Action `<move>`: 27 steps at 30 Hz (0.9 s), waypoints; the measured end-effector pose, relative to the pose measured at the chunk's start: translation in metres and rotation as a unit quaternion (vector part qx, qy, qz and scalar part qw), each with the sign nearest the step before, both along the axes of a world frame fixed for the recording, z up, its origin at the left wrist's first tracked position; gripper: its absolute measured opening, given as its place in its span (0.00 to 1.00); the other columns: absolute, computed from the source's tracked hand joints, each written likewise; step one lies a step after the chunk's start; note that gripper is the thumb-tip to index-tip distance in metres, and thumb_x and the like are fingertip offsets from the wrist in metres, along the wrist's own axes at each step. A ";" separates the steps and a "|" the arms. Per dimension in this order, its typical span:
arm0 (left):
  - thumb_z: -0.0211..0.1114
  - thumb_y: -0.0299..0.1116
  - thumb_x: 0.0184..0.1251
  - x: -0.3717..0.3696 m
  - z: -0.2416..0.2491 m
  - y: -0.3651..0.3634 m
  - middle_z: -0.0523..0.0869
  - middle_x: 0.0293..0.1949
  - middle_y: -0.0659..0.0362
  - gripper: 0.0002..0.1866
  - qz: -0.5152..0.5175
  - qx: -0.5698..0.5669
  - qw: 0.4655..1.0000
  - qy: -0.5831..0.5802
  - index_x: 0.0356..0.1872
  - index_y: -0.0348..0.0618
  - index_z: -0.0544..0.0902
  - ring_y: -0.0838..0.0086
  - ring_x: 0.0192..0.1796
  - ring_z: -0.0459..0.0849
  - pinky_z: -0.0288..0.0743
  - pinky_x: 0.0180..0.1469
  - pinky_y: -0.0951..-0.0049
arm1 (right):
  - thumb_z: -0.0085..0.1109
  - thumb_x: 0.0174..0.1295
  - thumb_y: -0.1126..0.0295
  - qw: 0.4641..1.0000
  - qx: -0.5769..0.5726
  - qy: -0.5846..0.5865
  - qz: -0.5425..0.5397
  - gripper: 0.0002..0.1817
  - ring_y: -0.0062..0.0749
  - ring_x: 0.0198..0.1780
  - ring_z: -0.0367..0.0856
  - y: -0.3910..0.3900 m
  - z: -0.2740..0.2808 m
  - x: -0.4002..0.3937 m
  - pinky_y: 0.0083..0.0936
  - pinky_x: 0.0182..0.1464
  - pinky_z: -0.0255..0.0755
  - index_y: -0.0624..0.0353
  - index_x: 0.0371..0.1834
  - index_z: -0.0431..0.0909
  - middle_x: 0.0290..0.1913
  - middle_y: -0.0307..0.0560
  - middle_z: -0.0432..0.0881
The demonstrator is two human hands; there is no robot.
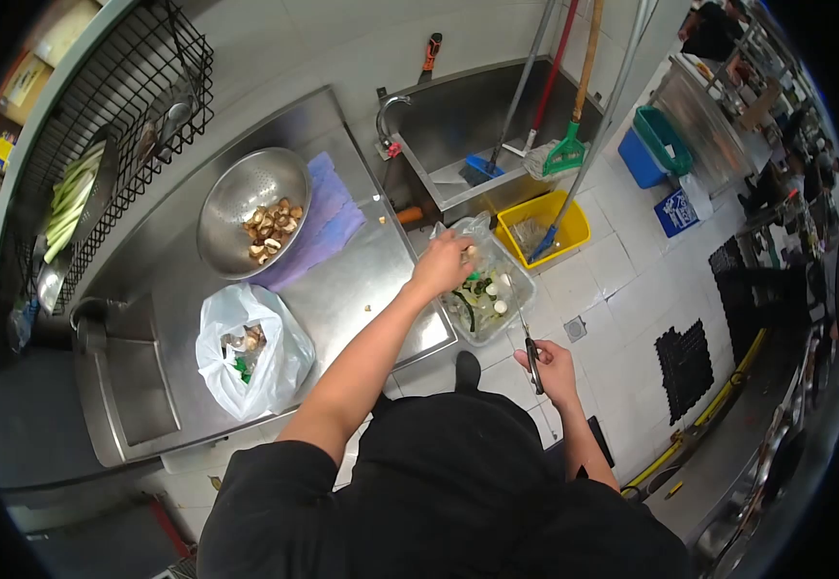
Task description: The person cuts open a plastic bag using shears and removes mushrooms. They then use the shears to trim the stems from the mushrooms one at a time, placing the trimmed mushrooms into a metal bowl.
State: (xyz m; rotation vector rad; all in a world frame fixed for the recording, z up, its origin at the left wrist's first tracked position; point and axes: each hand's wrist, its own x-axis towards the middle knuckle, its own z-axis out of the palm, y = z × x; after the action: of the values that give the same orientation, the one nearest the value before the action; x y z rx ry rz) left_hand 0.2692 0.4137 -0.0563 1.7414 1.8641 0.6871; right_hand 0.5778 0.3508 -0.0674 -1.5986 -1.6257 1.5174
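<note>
My left hand [445,262] is over a clear plastic bin [526,307] lined with a bag. Its fingers are bent together, and a pale bit shows by the fingertips, too small to name. Green and white vegetable scraps [477,297] lie in the bin. My right hand [553,372] grips a small knife [533,361] by its black handle, beside the bin. On the steel counter [381,280], a metal colander [219,214] holds brown mushrooms [273,230]. Nearer me stands an open white plastic bag [286,340] with more mushrooms inside.
A purple cloth [335,210] lies beside the colander. A steel sink [439,116] with mops and brooms is beyond the counter. A yellow bucket [579,232] stands on the floor. Upper left, a wire shelf [139,106] holds green stalks [74,201].
</note>
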 end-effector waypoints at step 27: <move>0.83 0.39 0.44 -0.215 0.004 -0.317 0.84 0.48 0.45 0.28 0.562 -0.030 0.809 0.170 0.47 0.40 0.83 0.46 0.56 0.79 0.78 0.55 0.53 | 0.83 0.51 0.63 0.936 -0.014 0.082 0.341 0.31 0.08 0.24 0.66 0.012 0.023 -0.161 0.13 0.24 0.57 0.72 0.52 0.81 0.22 0.25 0.71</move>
State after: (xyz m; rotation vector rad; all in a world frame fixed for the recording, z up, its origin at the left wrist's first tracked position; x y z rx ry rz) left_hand 0.0543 0.0971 -0.0522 0.5410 3.0970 0.6891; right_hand 0.4172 0.3633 -0.0440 -0.9041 -2.1900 1.9321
